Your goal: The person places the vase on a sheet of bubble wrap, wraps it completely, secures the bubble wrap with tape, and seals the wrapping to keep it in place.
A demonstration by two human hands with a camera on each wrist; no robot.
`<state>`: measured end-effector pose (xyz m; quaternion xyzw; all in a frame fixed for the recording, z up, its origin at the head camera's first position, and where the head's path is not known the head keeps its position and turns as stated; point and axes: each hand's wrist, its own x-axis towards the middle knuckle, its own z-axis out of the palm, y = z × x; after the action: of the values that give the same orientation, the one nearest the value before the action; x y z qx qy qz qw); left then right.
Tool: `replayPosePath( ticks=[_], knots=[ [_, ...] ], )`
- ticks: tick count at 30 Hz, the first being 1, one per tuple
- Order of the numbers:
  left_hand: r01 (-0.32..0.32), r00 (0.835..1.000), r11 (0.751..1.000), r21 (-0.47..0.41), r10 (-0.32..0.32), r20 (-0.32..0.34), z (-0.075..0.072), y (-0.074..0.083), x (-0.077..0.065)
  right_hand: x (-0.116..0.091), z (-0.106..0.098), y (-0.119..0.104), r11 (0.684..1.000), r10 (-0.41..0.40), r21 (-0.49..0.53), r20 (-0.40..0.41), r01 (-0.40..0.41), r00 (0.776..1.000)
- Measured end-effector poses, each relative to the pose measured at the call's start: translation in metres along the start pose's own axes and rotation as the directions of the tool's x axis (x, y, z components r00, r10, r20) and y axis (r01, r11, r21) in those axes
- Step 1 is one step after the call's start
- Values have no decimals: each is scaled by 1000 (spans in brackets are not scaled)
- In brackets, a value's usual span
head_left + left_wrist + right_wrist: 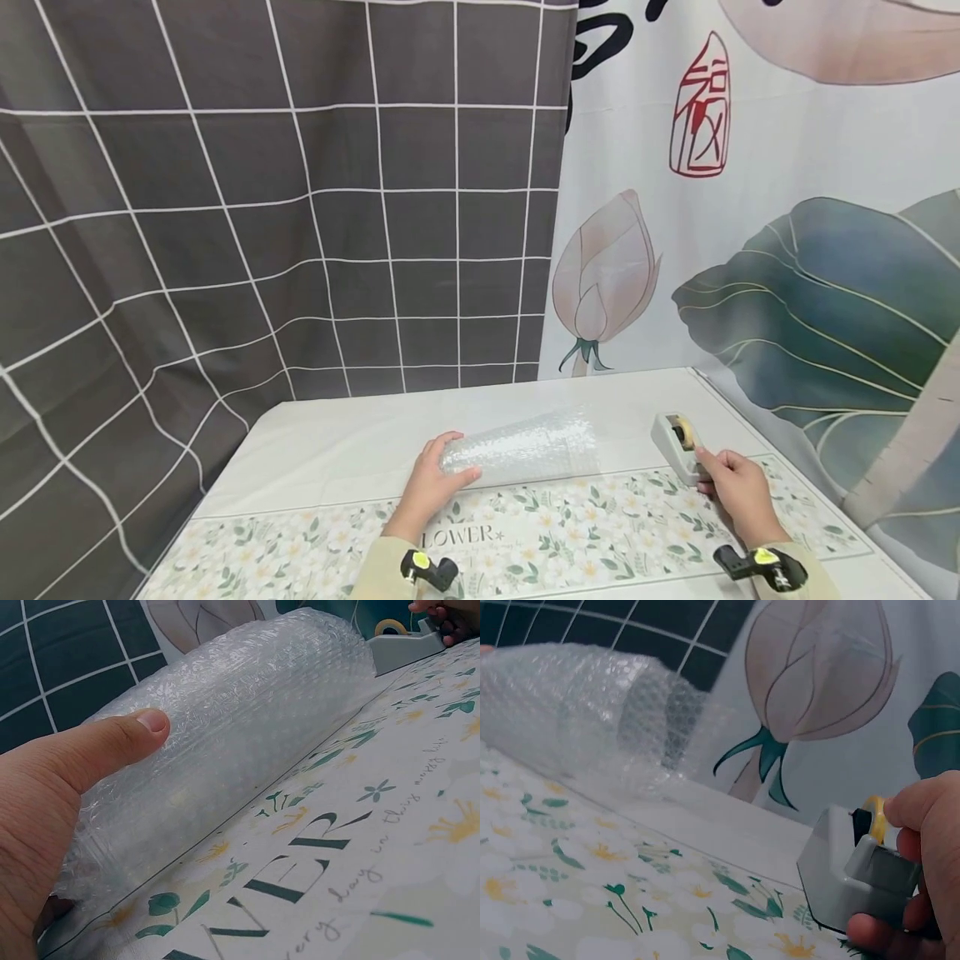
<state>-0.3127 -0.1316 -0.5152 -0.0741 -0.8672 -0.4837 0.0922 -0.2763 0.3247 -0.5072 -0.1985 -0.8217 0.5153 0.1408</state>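
On the table lies a roll of clear bubble wrap [517, 446], lengthwise from left to right. My left hand [435, 479] holds its left end; the thumb lies along the near side in the left wrist view, and the other fingers are mostly hidden behind the roll. To the right stands a pale grey tape dispenser [672, 450] with a roll of yellowish tape [877, 817]. My right hand [738, 492] grips the dispenser's near end, with thumb and forefinger close to the tape and lower fingers against its side. Whether a tape end is pinched is unclear.
A white cloth with a floral band [570, 533] covers the table [360, 442]. Behind it hang a dark grid-patterned curtain [420, 225] and a white curtain with a lotus print [607, 267]. Both wrists wear small black camera mounts [427, 571].
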Motion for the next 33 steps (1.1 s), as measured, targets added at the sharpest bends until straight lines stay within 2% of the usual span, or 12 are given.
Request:
replayPosePath(
  ticks=[5,9,14,23,28,33],
  knots=[
    [2,1000,1000,-8,-2,10,-1,1,-1,-5,-7,-3,988,117,92,67,-123,991],
    [-3,1000,1000,-7,3,10,-2,2,-1,-9,-17,-4,977,173,101,150,-189,973],
    [-4,1000,1000,-2,4,10,-2,1,0,-10,-25,-4,974,192,73,220,-213,956],
    [-14,1000,1000,-15,14,9,-1,0,0,-3,-22,-1,970,241,-69,241,-232,940],
    [-4,1000,1000,-10,4,10,-1,1,0,0,-30,-5,972,232,-48,339,-230,911],
    [7,1000,1000,2,-7,10,-2,1,0,2,-29,-5,969,248,-81,345,-234,905]
  ],
)
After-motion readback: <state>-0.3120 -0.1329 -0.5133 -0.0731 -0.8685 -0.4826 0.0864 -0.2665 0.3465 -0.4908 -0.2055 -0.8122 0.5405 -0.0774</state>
